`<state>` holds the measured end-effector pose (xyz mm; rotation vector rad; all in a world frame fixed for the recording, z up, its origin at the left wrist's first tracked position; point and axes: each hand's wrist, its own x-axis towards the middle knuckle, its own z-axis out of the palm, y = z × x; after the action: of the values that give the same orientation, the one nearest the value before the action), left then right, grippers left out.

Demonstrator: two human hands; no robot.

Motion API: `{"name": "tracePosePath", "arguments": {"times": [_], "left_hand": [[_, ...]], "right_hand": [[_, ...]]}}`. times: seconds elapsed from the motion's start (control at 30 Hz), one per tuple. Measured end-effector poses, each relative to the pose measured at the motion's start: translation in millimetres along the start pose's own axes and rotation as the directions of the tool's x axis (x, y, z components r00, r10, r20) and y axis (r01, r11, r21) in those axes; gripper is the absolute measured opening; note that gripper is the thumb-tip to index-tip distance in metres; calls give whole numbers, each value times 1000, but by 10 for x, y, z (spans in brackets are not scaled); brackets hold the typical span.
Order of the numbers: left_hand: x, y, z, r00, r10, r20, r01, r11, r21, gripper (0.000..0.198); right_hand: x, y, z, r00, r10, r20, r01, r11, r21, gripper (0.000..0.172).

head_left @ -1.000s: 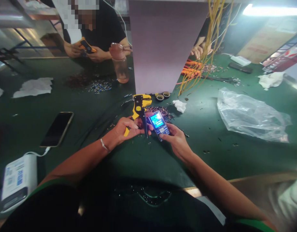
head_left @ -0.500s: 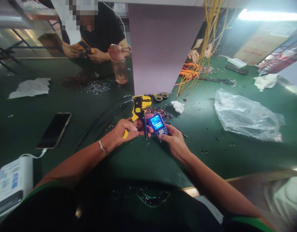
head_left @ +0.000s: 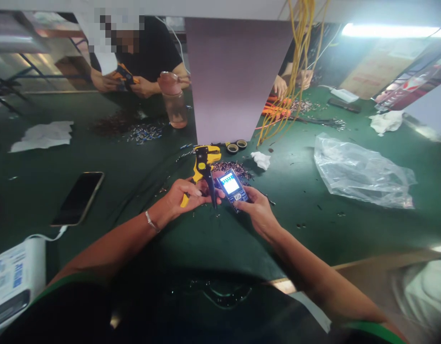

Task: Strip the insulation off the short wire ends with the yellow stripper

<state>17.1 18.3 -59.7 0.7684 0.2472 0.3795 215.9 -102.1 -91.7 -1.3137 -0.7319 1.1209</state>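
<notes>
Gripping the yellow wire stripper (head_left: 202, 165) in the closed left hand (head_left: 186, 197) while the right hand (head_left: 258, 210) cradles a small keypad phone (head_left: 232, 188), its lit screen tilted up for reading, just beside scattered metal terminals (head_left: 229, 166).

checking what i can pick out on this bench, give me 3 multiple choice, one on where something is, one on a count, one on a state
1. Where does the clear plastic bag lie from the right hand?
A to its right
B to its left
C under it

2. How many rolls of tape stand by the grey panel?
A one
B two
C four

3. The screen of the keypad phone in the right hand is:
A dark
B lit
C hidden by a cloth

1 A: the bag lies well off to the right.
2 B: two rolls sit side by side.
3 B: the screen glows blue and white.
</notes>
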Motion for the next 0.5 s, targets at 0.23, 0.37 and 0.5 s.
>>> {"name": "tracePosePath", "arguments": {"times": [0.23, 0.37, 0.5], "left_hand": [[4, 6, -35, 1000, -1, 18, 1, 1000, 11, 77], [8, 14, -37, 1000, 0, 1, 0, 1000, 17, 78], [4, 17, -34, 1000, -11, 5, 11, 1000, 15, 79]], "right_hand": [[-16, -17, 6, 1000, 5, 14, -5, 999, 35, 37], [-18, -17, 4, 1000, 3, 20, -4, 999, 50, 33], [-28, -21, -3, 999, 12, 35, -15, 996, 85, 32]]}}
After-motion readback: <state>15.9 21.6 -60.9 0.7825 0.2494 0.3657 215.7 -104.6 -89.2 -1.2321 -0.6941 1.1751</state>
